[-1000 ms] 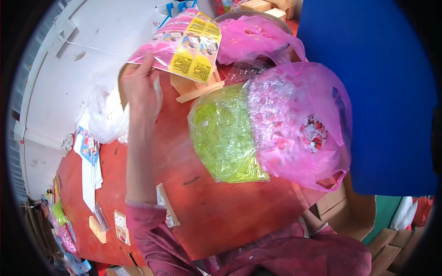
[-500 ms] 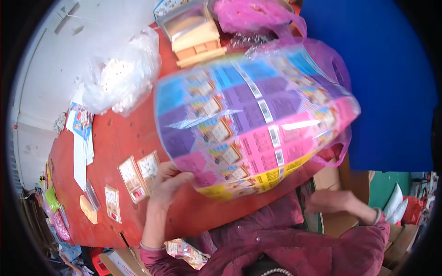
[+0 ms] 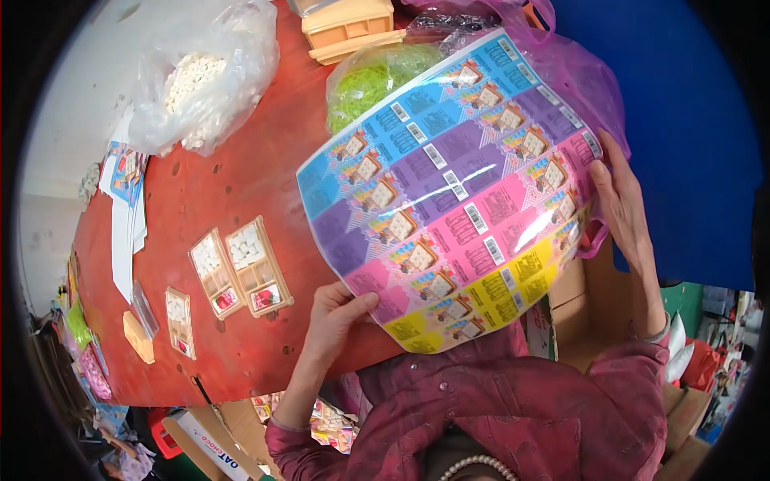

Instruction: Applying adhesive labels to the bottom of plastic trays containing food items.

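Note:
A large glossy sheet of printed labels [image 3: 449, 192], banded in blue, purple, pink and yellow, is stretched between my hands above the table's front edge. My left hand [image 3: 330, 321] pinches its lower left corner, thumb on top. My right hand [image 3: 624, 196] grips the right edge, with the thumb on the printed face and the other fingers partly hidden. Left of the sheet lie two cream compartment trays [image 3: 239, 268] side by side, filled with white pieces and a small red printed card each. A similar smaller tray [image 3: 180, 322] sits farther left.
On the red table [image 3: 265, 180] are a clear bag of white pieces [image 3: 196, 84], a bag of green shreds [image 3: 373, 80], stacked cream trays [image 3: 353, 28] and white paper strips [image 3: 124, 232]. A purple plastic bag [image 3: 581, 88] lies behind the sheet. Open cardboard boxes [image 3: 589, 313] stand below.
My right hand has come up from below and taken hold of the sheet's right edge. The sheet has flattened and tilted, uncovering the green shreds. My left hand keeps its corner.

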The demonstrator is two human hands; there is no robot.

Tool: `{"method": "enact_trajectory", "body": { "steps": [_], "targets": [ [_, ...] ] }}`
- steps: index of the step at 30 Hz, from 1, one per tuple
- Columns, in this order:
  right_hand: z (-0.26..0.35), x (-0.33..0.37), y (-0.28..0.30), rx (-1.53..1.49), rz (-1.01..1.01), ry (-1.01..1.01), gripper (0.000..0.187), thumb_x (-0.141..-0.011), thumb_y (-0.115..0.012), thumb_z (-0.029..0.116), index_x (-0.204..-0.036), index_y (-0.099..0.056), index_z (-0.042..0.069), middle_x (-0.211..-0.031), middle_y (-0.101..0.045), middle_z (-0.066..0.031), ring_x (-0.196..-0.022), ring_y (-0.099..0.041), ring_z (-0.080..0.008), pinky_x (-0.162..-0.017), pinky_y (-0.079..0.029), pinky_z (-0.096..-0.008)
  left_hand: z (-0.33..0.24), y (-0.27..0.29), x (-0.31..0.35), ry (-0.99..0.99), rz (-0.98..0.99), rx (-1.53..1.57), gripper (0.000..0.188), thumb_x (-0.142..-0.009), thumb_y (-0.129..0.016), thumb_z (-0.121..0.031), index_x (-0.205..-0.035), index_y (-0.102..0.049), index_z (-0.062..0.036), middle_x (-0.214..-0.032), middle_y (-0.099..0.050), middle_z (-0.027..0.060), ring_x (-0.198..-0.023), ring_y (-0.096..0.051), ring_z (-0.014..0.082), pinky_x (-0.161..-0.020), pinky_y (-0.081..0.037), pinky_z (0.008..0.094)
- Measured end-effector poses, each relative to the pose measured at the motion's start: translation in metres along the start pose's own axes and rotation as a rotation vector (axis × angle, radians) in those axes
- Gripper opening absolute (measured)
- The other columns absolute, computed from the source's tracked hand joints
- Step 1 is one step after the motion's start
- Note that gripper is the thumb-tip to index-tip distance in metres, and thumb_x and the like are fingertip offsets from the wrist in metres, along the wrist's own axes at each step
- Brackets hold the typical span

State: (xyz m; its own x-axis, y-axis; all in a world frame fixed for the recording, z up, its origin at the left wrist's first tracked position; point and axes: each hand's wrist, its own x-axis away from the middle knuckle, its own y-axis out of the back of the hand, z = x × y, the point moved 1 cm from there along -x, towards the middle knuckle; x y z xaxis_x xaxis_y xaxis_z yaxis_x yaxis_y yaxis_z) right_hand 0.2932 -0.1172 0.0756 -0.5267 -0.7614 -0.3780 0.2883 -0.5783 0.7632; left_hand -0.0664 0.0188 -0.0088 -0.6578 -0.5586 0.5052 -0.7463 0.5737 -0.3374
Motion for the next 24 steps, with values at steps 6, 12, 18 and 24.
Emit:
{"method": "enact_trajectory", "body": {
  "steps": [6,12,18,24],
  "targets": [
    [-0.014,-0.012,-0.012,-0.458,0.246,-0.342,0.046,-0.086,-0.062,0.017,-0.124,-0.047,-0.004,-0.106,-0.063,-0.0114,-0.095,-0.059,-0.0154,-0.085,-0.045,-0.0261,0.007,0.007,0.004,-0.008,-0.068,0.096,0.027,-0.086,-0.06,-0.007,-0.112,-0.059,0.0007,-0.094,-0.065,0.0059,-0.084,-0.062,0.0126,-0.074,-0.052,0.0279],
    [-0.01,-0.026,-0.014,-0.789,0.346,-0.395,0.048,-0.079,-0.07,0.012,-0.12,-0.05,-0.002,-0.104,-0.064,-0.0064,-0.094,-0.06,-0.0116,-0.087,-0.046,-0.0248,-0.036,0.007,0.009,-0.417,-0.518,-0.438,0.034,-0.087,-0.057,-0.009,-0.119,-0.051,0.0032,-0.109,-0.058,0.0106,-0.101,-0.055,0.016,-0.085,-0.045,0.028],
    [0.015,-0.051,-0.003,-1.001,0.401,-0.213,0.054,-0.074,-0.075,0.015,-0.12,-0.051,0.001,-0.104,-0.065,-0.0057,-0.096,-0.061,-0.0114,-0.087,-0.046,-0.0243,-0.115,-0.013,-0.041,-0.6,-0.403,-0.818,0.038,-0.087,-0.059,-0.017,-0.116,-0.051,0.0065,-0.108,-0.059,0.012,-0.102,-0.054,0.0177,-0.087,-0.042,0.0295],
    [0.04,-0.094,-0.004,-1.243,0.575,0.168,0.052,-0.075,-0.071,0.008,-0.123,-0.05,0.002,-0.105,-0.065,-0.008,-0.091,-0.064,-0.014,-0.082,-0.05,-0.026,-0.148,-0.034,-0.116,-0.45,-0.043,-0.68,0.036,-0.088,-0.058,-0.026,-0.106,-0.057,0.0052,-0.096,-0.062,0.0078,-0.091,-0.056,0.0129,-0.079,-0.042,0.0255]
  ]
}}
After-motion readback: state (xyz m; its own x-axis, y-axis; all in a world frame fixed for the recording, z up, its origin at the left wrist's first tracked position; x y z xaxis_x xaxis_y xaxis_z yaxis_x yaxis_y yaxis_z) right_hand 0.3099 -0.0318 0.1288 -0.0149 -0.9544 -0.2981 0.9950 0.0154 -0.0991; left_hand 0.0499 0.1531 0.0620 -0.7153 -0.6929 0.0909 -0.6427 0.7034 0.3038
